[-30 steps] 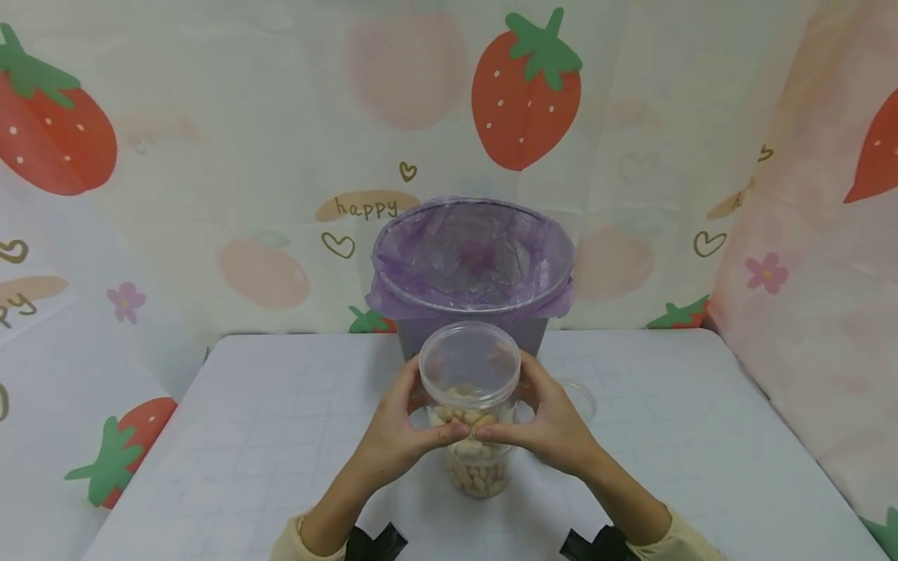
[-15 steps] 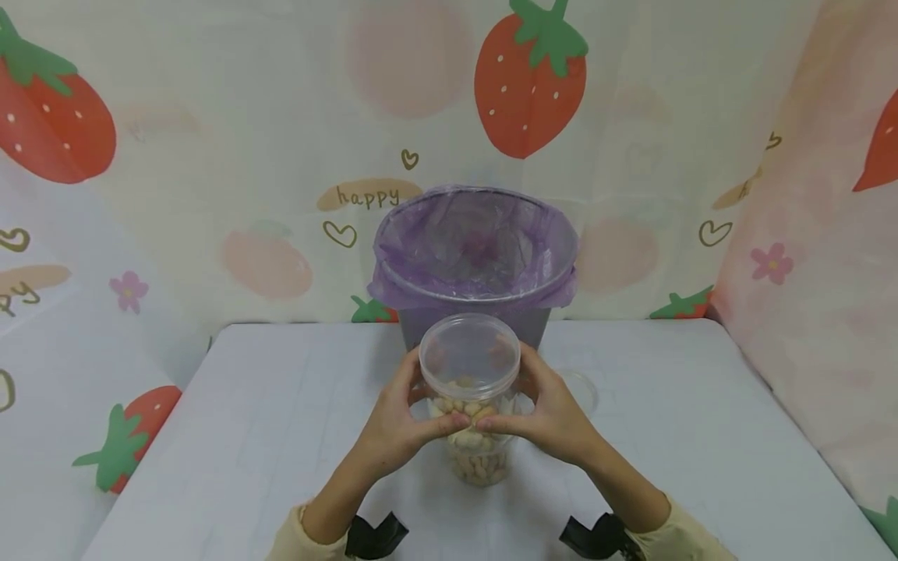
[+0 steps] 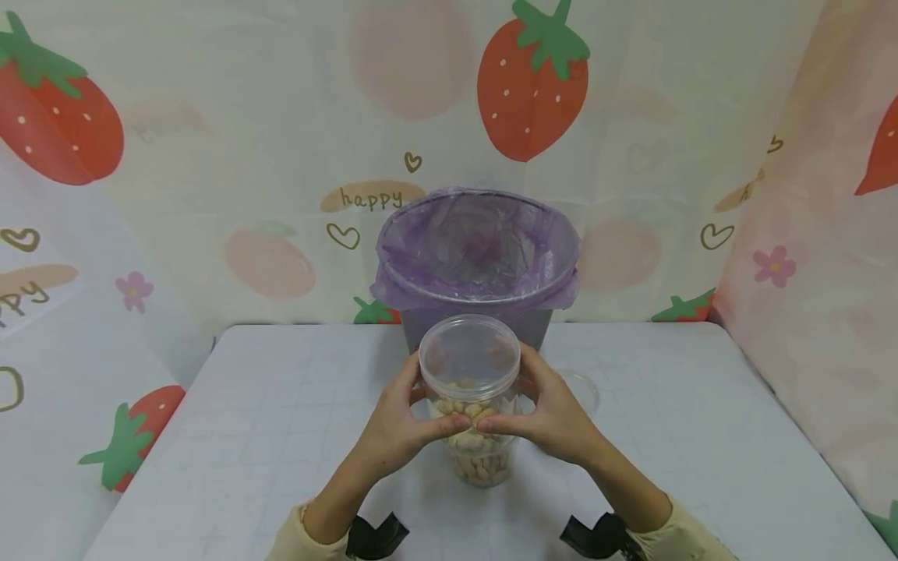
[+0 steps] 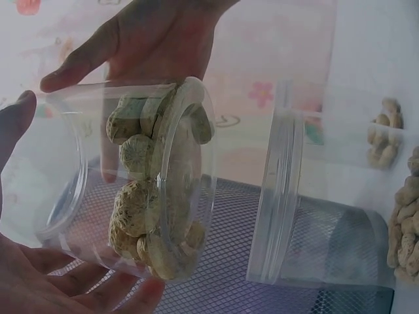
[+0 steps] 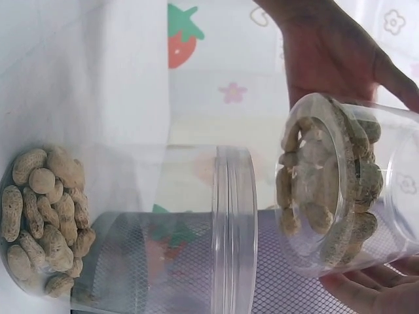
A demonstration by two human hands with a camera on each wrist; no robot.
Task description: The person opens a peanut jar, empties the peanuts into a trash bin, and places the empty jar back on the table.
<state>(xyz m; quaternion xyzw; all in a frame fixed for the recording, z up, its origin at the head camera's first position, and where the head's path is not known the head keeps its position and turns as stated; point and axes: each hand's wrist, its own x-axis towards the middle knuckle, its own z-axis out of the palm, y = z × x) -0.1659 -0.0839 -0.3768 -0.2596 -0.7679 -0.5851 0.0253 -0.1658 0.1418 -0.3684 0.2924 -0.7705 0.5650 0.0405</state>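
Both hands hold a clear plastic jar upright above the table. The left hand grips its left side and the right hand its right side, thumbs nearly meeting at the front. Unshelled peanuts lie at the bottom of this jar. Directly under it, a second clear jar stands on the table, with more peanuts in its bottom. Both wrist views show a gap between the held jar's base and the lower jar's rim. I cannot tell whether the held jar has a lid on.
Behind the jars stands a mesh bin lined with a purple plastic bag. A clear round lid-like disc lies on the white table to the right, partly behind the right hand. Strawberry-printed cloth hangs behind and along the sides.
The head view has shifted a little, so the bin and table sit slightly higher in it. Both hands keep the same grip on the jar above the second jar.
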